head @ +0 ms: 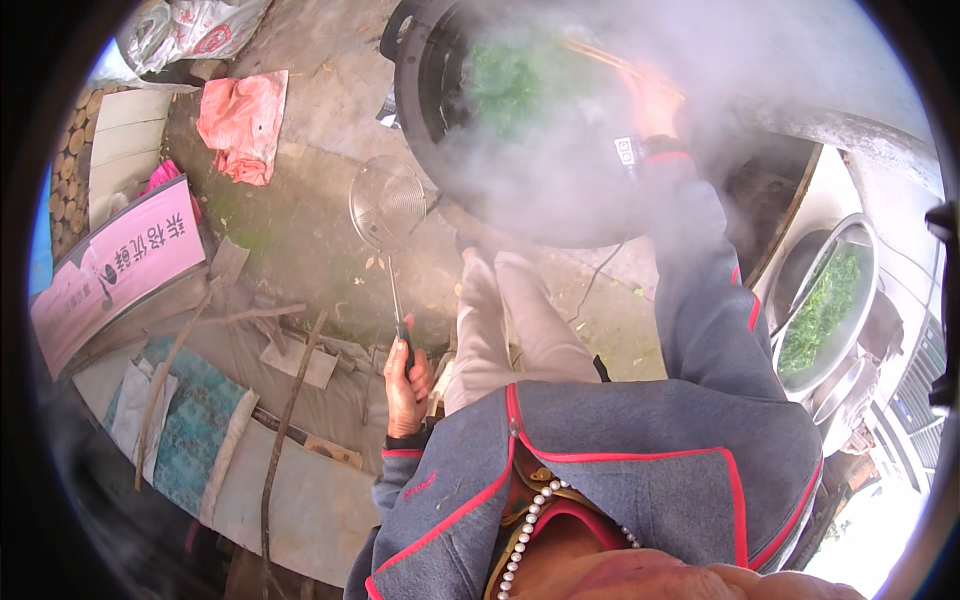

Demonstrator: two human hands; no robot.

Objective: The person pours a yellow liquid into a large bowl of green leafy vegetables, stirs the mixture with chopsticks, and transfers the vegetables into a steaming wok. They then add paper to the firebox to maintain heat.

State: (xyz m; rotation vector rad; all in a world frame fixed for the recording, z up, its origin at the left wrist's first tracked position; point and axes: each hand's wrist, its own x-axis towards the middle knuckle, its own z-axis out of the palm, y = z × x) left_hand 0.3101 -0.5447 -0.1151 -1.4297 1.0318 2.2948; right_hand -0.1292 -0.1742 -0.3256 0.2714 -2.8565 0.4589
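Note:
My left hand [407, 386] grips the black handle of a round wire-mesh skimmer [388, 202], held out beside a large dark wok [417, 82]. Nothing shows in the mesh. Over the wok, my right hand [654, 97] holds a pair of wooden chopsticks [596, 51], their tips toward chopped green leaves [504, 86] in the wok. Thick steam blurs this hand and hides much of the wok's inside and its right rim.
At the right, a metal basin [866, 225] holds more chopped greens [821, 311]. A red plastic bag [244, 124] lies on the ground at upper left. Wooden sticks [289, 420] lean at lower left, near a pink printed sign [127, 270]. A thin cord [592, 281] runs below the wok.

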